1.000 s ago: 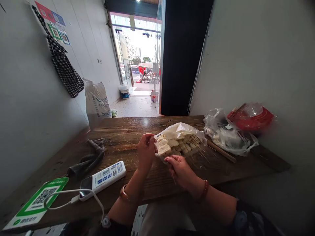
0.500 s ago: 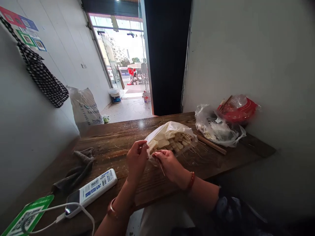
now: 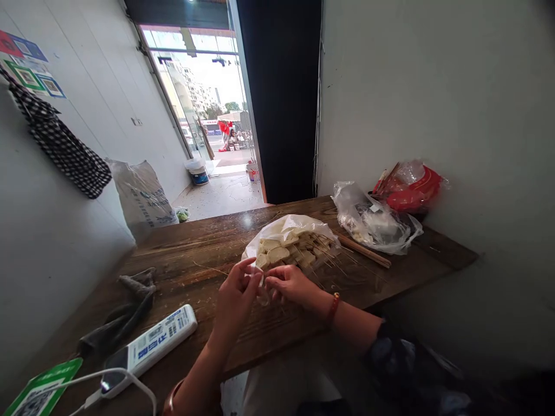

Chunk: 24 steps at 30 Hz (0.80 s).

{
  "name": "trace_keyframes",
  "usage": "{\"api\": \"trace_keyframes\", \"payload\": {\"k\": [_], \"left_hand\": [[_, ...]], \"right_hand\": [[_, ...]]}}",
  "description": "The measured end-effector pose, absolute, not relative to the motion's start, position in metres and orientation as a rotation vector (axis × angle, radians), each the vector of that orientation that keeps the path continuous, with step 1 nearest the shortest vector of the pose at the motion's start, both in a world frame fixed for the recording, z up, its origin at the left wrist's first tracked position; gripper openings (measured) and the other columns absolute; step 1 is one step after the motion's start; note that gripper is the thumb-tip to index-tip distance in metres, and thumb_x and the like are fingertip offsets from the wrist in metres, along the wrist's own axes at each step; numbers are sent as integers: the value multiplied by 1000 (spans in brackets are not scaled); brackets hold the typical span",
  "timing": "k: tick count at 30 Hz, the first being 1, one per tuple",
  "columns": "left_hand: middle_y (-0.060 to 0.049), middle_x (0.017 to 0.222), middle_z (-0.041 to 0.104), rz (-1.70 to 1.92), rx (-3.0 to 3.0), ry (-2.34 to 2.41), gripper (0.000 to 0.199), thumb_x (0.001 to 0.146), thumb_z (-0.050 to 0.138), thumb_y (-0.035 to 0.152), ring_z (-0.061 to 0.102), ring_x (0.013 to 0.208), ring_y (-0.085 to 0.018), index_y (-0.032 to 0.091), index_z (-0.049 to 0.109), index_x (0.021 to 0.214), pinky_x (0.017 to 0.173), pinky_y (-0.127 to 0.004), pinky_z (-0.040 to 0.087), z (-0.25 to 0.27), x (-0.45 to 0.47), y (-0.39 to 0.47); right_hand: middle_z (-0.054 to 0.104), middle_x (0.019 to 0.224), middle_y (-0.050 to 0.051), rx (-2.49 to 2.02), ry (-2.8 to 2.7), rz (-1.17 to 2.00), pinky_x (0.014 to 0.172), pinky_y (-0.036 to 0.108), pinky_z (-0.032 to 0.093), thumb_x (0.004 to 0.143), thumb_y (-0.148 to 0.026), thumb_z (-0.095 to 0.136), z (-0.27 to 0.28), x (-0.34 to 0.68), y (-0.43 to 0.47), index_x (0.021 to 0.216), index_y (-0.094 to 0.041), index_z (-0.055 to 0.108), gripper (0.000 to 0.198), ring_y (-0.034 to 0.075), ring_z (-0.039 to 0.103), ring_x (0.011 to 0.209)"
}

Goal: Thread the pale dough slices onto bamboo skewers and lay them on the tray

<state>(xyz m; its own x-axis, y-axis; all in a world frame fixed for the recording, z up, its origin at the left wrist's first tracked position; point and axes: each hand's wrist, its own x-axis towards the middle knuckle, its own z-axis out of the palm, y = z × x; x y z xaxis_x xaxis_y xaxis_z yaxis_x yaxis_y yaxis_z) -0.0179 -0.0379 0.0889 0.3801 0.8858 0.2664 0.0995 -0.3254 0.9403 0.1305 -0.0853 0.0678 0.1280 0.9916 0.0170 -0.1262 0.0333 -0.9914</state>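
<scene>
A white plastic bag [image 3: 299, 222] lies on its side on the wooden table, its mouth facing me. Pale, tofu-like pieces [image 3: 277, 254] on thin wooden skewers [image 3: 333, 254] fill it, with the stick ends poking out to the right. At the bag's near left edge my left hand [image 3: 238, 289] pinches some of the thin plastic between thumb and fingers. Close beside it, my right hand [image 3: 290, 284] has its fingertips pressed together in front of the pieces. What those fingertips hold is too small and blurred to tell.
Right of the bag lie wooden sticks [image 3: 364, 251], a clear plastic bag [image 3: 377, 225] and a red bag [image 3: 411, 190]. To the left are a dark cloth [image 3: 125, 312], a white device [image 3: 160, 341] with a cable, and a green QR card [image 3: 47, 387].
Both hands have come lower and closer together at the bag's near edge. The thin stick below my right hand no longer shows clearly. The view has shifted slightly right.
</scene>
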Motion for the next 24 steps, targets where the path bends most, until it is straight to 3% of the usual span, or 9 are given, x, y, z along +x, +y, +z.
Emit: {"api": "trace_keyframes", "payload": {"k": [2, 4, 7, 9, 11, 14, 16, 21, 24], "left_hand": [[-5, 97, 71, 979, 1656, 857, 60, 73, 69, 40, 68, 74, -18, 21, 50, 127, 68, -31, 55, 76, -34, -49], [-8, 101, 71, 939, 1564, 876, 71, 71, 72, 41, 68, 90, -22, 20, 46, 132, 81, -36, 54, 62, -49, -60], [-10, 96, 72, 833, 1432, 950, 68, 70, 73, 43, 67, 97, -26, 16, 52, 128, 85, -37, 52, 46, -62, -72], [-9, 91, 72, 735, 1413, 953, 58, 68, 74, 45, 67, 94, -26, 15, 62, 116, 82, -35, 52, 42, -64, -75], [-8, 85, 72, 668, 1486, 917, 45, 64, 76, 47, 66, 86, -24, 16, 70, 96, 75, -32, 52, 46, -64, -74], [-4, 72, 67, 750, 1687, 926, 29, 65, 75, 46, 61, 72, -20, 17, 69, 71, 67, -28, 50, 68, -67, -66], [-2, 70, 63, 926, 1791, 982, 24, 69, 72, 42, 58, 71, -17, 19, 67, 66, 65, -25, 48, 91, -67, -59], [-5, 110, 62, 1414, 1687, 797, 18, 70, 71, 36, 59, 91, -18, 19, 66, 71, 74, -26, 49, 144, -34, -38], [-9, 125, 59, 1363, 1580, 574, 18, 74, 68, 34, 59, 106, -21, 17, 61, 76, 84, -31, 50, 156, 8, -33]], "right_hand": [[68, 68, 0, -1245, -1199, 925, 52, 22, 42, 77, -32, 68, 79, 156, -109, 91, -19, 73, 19, 12, 59, 55], [69, 75, 3, -1391, -1308, 590, 59, 26, 45, 84, -34, 61, 89, 192, -127, 98, -20, 71, 23, 14, 59, 60], [67, 90, 7, -1550, -1206, 177, 64, 29, 46, 85, -38, 58, 94, 248, -131, 109, -18, 66, 32, 16, 58, 66], [64, 101, 9, -1695, -1218, 45, 68, 30, 46, 77, -37, 66, 89, 275, -124, 119, -16, 60, 47, 14, 54, 63], [64, 99, 9, -1813, -1340, 21, 70, 29, 44, 73, -32, 70, 85, 288, -113, 111, -15, 65, 41, 14, 54, 64], [65, 75, 5, -1830, -1509, 36, 68, 26, 40, 75, -24, 67, 95, 291, -103, 75, -17, 69, 7, 16, 55, 67], [64, 69, 3, -1776, -1536, 26, 67, 26, 38, 81, -24, 61, 114, 287, -101, 66, -18, 66, 17, 16, 56, 69], [66, 82, 4, -1485, -1498, -35, 70, 27, 40, 83, -28, 61, 161, 267, -99, 71, -16, 67, 18, 17, 58, 78], [65, 84, 4, -1383, -1543, 51, 68, 27, 41, 83, -26, 61, 168, 241, -99, 73, -16, 68, 16, 17, 59, 78]]}}
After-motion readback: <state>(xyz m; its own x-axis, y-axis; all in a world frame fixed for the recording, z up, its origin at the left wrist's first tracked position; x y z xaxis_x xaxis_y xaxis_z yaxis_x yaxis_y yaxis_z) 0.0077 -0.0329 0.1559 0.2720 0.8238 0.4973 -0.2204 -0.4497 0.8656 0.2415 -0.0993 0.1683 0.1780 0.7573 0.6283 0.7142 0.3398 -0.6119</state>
